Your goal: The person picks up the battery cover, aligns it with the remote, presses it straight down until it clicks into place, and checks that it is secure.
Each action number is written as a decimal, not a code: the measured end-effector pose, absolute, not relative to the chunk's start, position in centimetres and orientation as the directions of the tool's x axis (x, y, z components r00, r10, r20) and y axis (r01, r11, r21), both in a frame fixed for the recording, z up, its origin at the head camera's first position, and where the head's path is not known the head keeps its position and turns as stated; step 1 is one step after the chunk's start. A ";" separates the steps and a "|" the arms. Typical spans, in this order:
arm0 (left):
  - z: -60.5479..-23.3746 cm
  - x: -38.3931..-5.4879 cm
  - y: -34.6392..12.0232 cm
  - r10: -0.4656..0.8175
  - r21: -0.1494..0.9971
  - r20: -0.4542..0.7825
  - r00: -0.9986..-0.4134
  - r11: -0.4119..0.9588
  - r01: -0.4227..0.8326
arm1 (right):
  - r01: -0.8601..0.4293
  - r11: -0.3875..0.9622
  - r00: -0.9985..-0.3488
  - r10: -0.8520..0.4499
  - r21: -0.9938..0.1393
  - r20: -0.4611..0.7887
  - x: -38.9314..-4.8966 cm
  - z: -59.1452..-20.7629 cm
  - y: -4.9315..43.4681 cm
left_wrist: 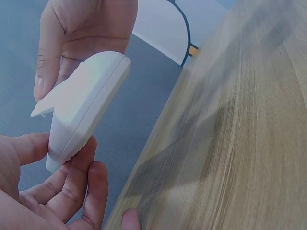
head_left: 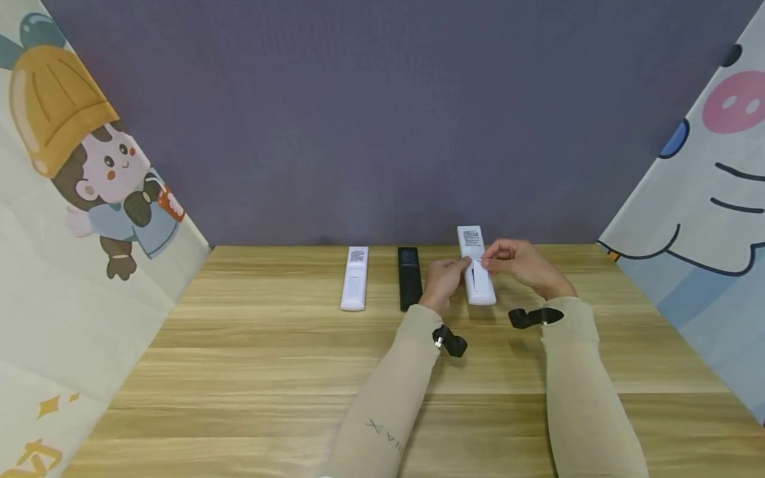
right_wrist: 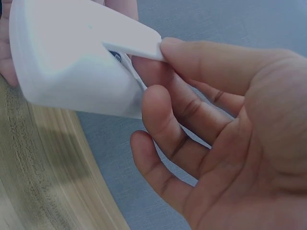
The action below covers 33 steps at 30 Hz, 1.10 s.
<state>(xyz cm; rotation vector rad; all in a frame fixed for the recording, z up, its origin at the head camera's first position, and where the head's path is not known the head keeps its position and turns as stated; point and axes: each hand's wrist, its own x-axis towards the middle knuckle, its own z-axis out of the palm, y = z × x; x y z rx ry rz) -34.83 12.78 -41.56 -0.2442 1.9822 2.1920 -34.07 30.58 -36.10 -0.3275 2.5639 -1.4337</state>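
A white remote control [head_left: 470, 240] is held back side up above the table's far edge. My left hand [head_left: 443, 280] grips it from the left, thumb on one side and fingers curled beneath in the left wrist view. My right hand [head_left: 526, 264] pinches the far end of its battery cover [head_left: 480, 276] between thumb and fingers. The cover [right_wrist: 136, 36] stands tilted up from the body, its near end still against it. Through the gap a bit of a dark battery [right_wrist: 115, 56] shows in the right wrist view.
To the left, a black remote [head_left: 409, 279] and another white remote [head_left: 355, 279] lie back up on the wooden table [head_left: 269, 372]. A dark grey backdrop [head_left: 382, 119] rises behind the table, with printed cloths [head_left: 36, 252] at both sides.
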 end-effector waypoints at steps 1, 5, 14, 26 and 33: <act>-41.6 -34.8 12.8 0.020 0.966 -0.236 -0.972 -0.099 -0.237 | -0.102 0.511 -0.958 -0.281 -0.853 -0.054 -34.1 -36.1 30.6; -41.5 -34.8 12.8 0.022 0.970 -0.222 -0.975 -0.097 -0.223 | -0.104 0.515 -0.956 -0.286 -0.851 -0.056 -34.1 -36.1 30.5; -41.5 -34.6 12.6 0.041 0.970 -0.212 -0.976 -0.110 -0.216 | -0.087 0.505 -0.959 -0.276 -0.859 -0.065 -34.4 -36.4 30.3; -41.4 -34.7 12.6 0.041 0.970 -0.215 -0.976 -0.104 -0.218 | -0.099 0.537 -0.961 -0.271 -0.838 -0.060 -34.4 -36.4 30.3; -41.4 -34.6 12.7 0.040 0.972 -0.211 -0.977 -0.100 -0.214 | -0.110 0.546 -0.963 -0.267 -0.830 -0.048 -34.6 -36.9 30.3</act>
